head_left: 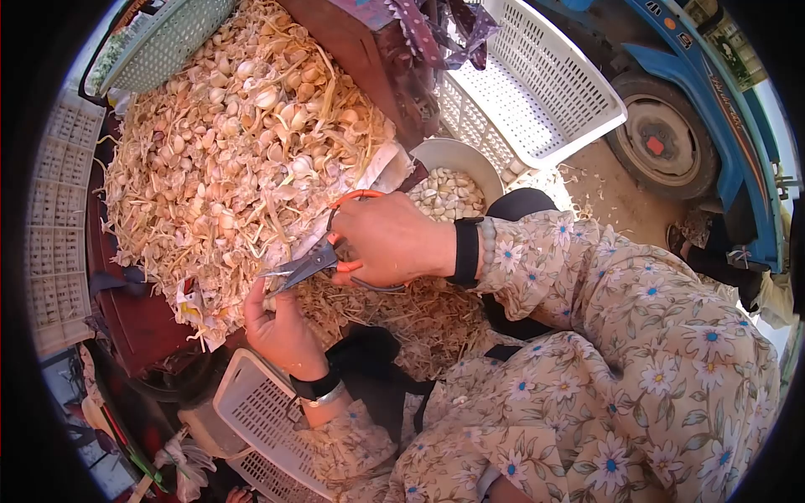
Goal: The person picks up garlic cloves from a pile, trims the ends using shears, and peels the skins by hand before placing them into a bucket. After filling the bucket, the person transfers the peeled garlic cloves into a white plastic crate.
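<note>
My right hand (pixel 390 239) is wrapped round the handles of a pair of scissors (pixel 309 265) with orange and black grips. Their blades point left, over the near edge of a big heap of garlic cloves (pixel 243 142) mixed with dry skins and stalks. At the blade tips is my left hand (pixel 285 331), its thumb and fingers drawn together in a pinch. Whatever lies between those fingertips is too small to make out. Just beyond my right hand stands a round metal bowl (pixel 480 161) holding pale, cleaned-looking garlic cloves (pixel 449 194).
A white plastic crate (pixel 579 101) stands beyond the bowl, near a blue vehicle's wheel (pixel 658 138). Another light crate (pixel 251 390) sits below my left hand. A green basket (pixel 163 50) rests at the heap's far left. Garlic skins (pixel 419 323) pile up under my arms.
</note>
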A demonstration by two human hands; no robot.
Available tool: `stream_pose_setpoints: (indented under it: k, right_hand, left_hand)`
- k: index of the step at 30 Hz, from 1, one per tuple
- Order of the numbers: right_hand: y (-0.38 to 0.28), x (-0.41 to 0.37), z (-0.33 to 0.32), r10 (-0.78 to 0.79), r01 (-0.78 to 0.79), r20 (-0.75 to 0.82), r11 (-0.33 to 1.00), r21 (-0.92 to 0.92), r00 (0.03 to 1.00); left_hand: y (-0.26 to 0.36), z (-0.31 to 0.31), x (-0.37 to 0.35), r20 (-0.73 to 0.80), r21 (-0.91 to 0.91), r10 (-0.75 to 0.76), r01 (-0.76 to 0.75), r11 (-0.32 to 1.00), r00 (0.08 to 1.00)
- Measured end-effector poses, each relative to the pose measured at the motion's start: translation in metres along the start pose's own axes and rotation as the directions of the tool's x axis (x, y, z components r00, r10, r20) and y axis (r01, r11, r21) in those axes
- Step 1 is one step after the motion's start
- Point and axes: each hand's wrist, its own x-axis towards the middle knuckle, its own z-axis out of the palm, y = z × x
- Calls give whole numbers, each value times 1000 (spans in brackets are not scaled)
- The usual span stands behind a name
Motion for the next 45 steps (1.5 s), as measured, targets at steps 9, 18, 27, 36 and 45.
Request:
stream_pose_setpoints:
  k: [9,18,27,36,45]
  right_hand:
    - [-6,1,-5,101,-119,233,991,65,967]
    - [-10,0,-9,80,-101,331,994,46,940]
    - [-1,0,0,63,-105,406,991,80,912]
    - [-3,-3,12,39,-119,354,971,206,934]
    - [5,14,14,135,-211,191,856,471,972]
  left_hand:
    - [-6,-11,3,94,94,2,-11,996,996]
    - [-1,-12,4,119,115,-9,-5,993,993]
    - [-6,-8,5,81,44,-49,46,998,995]
    - [4,-6,3,78,-43,-91,95,995,993]
    - [19,-46,64,128,-420,-300,326,847,945]
